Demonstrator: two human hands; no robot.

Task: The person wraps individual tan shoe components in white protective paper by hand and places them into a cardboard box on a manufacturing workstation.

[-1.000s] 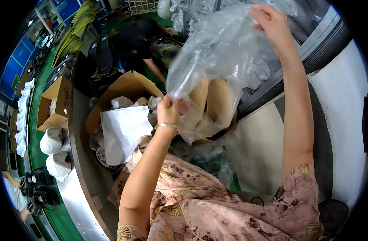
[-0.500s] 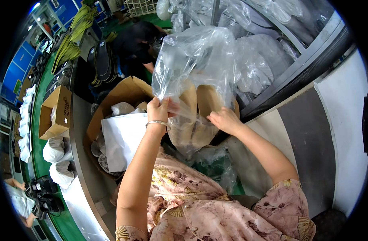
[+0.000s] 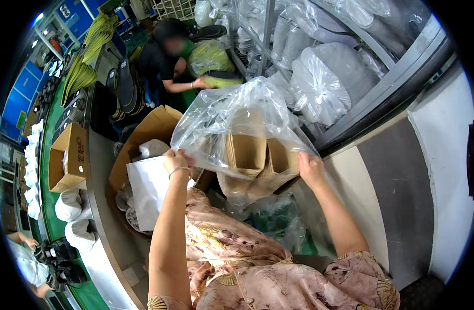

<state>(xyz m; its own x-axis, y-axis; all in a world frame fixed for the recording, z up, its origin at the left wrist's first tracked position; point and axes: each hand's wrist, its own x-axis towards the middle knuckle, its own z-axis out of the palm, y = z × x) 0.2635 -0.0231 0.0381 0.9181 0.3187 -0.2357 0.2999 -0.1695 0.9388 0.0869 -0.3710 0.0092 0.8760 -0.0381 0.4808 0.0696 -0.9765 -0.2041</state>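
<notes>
Spreading the clear bag (image 3: 211,121) sideways between two hands looks like the step in hand. Head view, the only one: bag is in front of the torso, with two tan stacks (image 3: 246,152) showing side by side through or behind its film; can't tell if they sit fully inside. To do it well: pull evenly on both sides, hands about level, edge lifted off the stacks' corners, where thin film would likely snag. Better to tug gently; a hard pull could tear it or knock the stacks askew.

Left hand (image 3: 176,161): fingers pinched together on the bag's left edge, no gap seen; wrist beside a white sheet (image 3: 146,188) lying over the carton (image 3: 146,135), bench (image 3: 105,212) further left. Right hand (image 3: 311,169): fingers curled in, thumb side gripping the bag's right edge, near the right stack; exact fingertip contact too small to tell.
</notes>
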